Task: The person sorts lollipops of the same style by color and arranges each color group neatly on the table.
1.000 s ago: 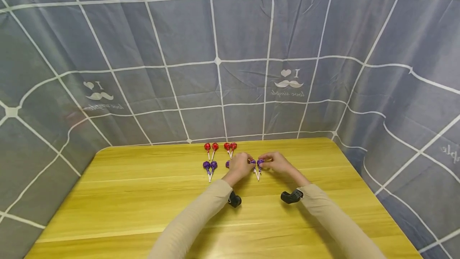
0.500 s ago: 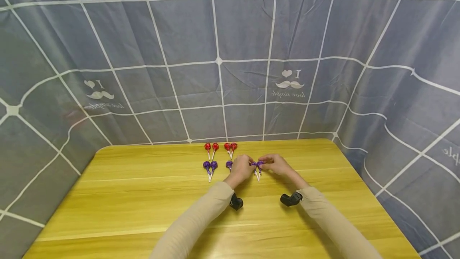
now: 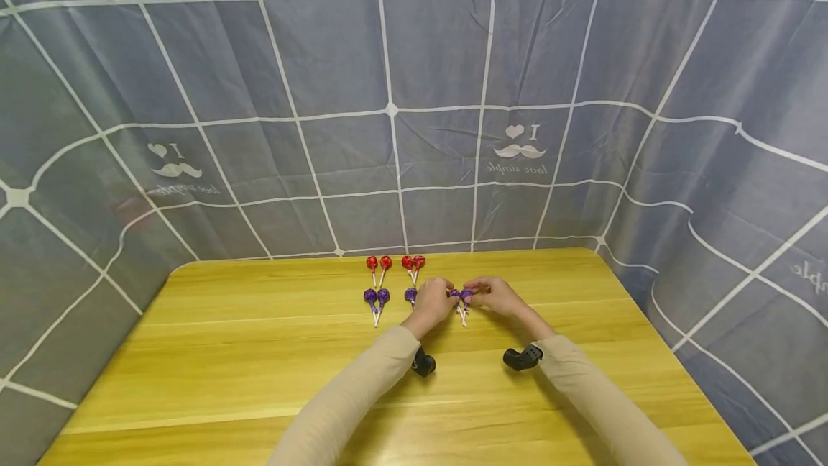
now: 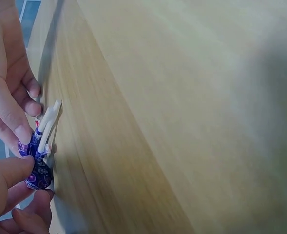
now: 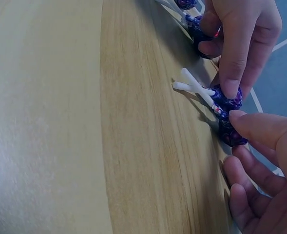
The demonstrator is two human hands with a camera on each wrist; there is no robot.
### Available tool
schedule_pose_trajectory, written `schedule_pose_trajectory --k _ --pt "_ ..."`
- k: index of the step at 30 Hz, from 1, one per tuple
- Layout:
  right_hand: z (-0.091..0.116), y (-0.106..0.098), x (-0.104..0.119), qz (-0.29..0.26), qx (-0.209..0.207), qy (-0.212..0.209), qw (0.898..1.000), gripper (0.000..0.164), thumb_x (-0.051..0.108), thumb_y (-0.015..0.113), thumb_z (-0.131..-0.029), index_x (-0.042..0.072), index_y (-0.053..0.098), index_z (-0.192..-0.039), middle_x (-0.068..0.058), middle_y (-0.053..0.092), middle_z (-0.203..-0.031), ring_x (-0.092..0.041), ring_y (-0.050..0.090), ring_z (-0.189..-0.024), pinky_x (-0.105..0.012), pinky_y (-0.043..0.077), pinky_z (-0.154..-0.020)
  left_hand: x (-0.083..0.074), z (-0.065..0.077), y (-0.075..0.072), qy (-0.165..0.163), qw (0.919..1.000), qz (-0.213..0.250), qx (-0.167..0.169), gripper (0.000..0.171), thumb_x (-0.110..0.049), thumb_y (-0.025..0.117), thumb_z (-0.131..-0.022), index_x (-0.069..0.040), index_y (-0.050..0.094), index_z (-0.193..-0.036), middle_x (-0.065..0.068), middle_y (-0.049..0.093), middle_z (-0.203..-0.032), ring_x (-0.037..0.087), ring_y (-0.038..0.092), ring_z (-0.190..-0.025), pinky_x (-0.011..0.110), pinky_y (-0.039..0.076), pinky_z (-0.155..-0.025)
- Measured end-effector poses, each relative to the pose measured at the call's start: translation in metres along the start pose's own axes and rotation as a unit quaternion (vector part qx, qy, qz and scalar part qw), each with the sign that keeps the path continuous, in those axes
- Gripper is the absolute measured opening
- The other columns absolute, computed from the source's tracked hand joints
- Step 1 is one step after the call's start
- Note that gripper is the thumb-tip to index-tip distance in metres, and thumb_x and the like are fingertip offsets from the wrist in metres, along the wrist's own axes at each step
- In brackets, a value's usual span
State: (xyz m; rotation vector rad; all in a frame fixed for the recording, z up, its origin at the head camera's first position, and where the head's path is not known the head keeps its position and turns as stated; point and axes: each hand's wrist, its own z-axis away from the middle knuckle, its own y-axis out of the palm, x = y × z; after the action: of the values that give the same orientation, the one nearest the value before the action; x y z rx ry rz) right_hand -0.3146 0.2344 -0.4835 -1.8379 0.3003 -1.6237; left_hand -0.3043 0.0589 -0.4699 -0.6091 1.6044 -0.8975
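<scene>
Two purple-wrapped lollipops lie side by side on the table, their white sticks crossing toward the person. My left hand (image 3: pixel 433 302) pinches the left lollipop (image 5: pixel 227 97) at its wrapped head. On the right one (image 5: pixel 231 132), the thumb and fingers of my right hand (image 3: pixel 493 295) hold the head from the other side. In the right wrist view the two heads sit against each other between both hands. Another purple lollipop pair lies just left of my left hand; its left head (image 3: pixel 410 295) shows in the head view, while the hand covers the rest.
Further left is a pair of purple lollipops (image 3: pixel 376 296) with stick ends together. Behind stand two red pairs, one at left (image 3: pixel 379 262) and one at right (image 3: pixel 413 262), near the back edge of the wooden table (image 3: pixel 226 351). A grey checked curtain (image 3: pixel 336 164) surrounds the table.
The two held lollipop heads have drawn slightly closer together, and their stick ends now cross. The head of the middle purple pair shows more beside the left hand. Other lollipops stay put.
</scene>
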Motion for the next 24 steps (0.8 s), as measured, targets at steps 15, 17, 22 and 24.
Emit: schedule_pose_trajectory --k 15,17,22,24 --pt "0.0018 0.0001 0.0047 -0.006 0.007 -0.008 1.0 0.04 0.012 0.067 -0.088 -0.01 0.059 -0.121 -0.028 0.066 -0.109 -0.034 0.062 -0.097 -0.027 0.048 -0.073 0.0 0.0028 -0.0023 -0.01 0.9999 -0.002 0.004 0.029 -0.021 0.071 -0.087 -0.005 0.071 -0.111 0.01 0.072 -0.108 0.025 0.069 -0.095 0.034 0.055 -0.077" --pt "0.0015 -0.0001 0.0043 -0.001 0.008 -0.007 1.0 0.039 0.012 0.067 -0.088 -0.009 0.059 -0.121 -0.026 0.066 -0.109 -0.032 0.063 -0.098 -0.026 0.048 -0.074 0.0002 0.0024 -0.0023 -0.009 1.0 -0.001 0.002 0.028 -0.02 0.072 -0.087 -0.005 0.071 -0.111 0.01 0.073 -0.108 0.025 0.069 -0.096 0.034 0.055 -0.078" --pt "0.0014 -0.001 0.0023 -0.001 0.004 -0.005 1.0 0.038 0.011 0.067 -0.087 -0.007 0.061 -0.12 -0.025 0.067 -0.109 -0.03 0.063 -0.096 -0.027 0.049 -0.075 -0.0001 0.0024 -0.0026 0.002 1.0 0.0 -0.003 0.029 -0.02 0.071 -0.087 -0.005 0.07 -0.113 0.01 0.072 -0.109 0.024 0.069 -0.094 0.033 0.055 -0.076" --pt "0.0017 -0.0015 0.0004 -0.001 0.001 -0.007 1.0 0.038 0.012 0.067 -0.087 -0.008 0.061 -0.12 -0.025 0.067 -0.108 -0.03 0.063 -0.096 -0.028 0.049 -0.075 -0.0001 0.0028 -0.0037 0.014 0.9999 0.002 -0.007 0.029 -0.019 0.07 -0.088 -0.005 0.07 -0.114 0.01 0.072 -0.108 0.023 0.069 -0.091 0.031 0.055 -0.072"
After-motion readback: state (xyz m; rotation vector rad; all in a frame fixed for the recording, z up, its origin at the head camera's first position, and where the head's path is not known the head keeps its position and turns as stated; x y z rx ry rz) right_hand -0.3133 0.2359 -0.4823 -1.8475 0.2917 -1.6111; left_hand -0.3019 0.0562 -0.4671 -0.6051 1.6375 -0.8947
